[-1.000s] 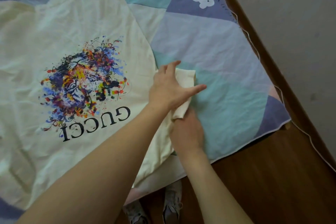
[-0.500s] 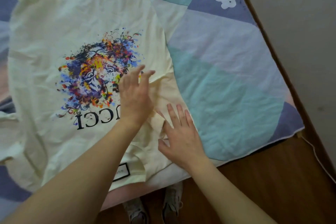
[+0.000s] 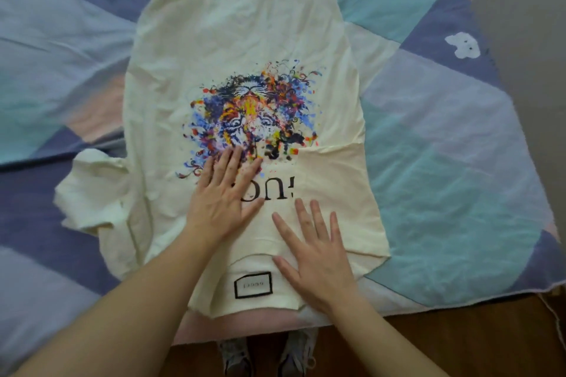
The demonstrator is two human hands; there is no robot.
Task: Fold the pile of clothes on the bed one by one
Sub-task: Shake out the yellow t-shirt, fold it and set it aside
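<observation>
A cream T-shirt (image 3: 232, 40) with a multicoloured lion print and black lettering lies flat on the bed, collar and label towards me. Its right sleeve (image 3: 333, 171) is folded inward over part of the lettering. The left sleeve (image 3: 92, 193) sticks out, crumpled. My left hand (image 3: 223, 202) presses flat on the shirt just below the print, fingers spread. My right hand (image 3: 315, 257) lies flat beside the collar, on the folded part. Neither hand holds anything.
The bed cover (image 3: 444, 162) is a patchwork of teal, blue, lilac and pink, with a white animal patch (image 3: 462, 46) at the far right. The bed's near edge runs below the collar; wooden floor (image 3: 459, 346) and my shoes (image 3: 266, 355) are beneath it.
The right sleeve, held out over the cover a second ago, has been folded onto the shirt and released. Both hands now lie flat on the cloth, and the view has shifted left.
</observation>
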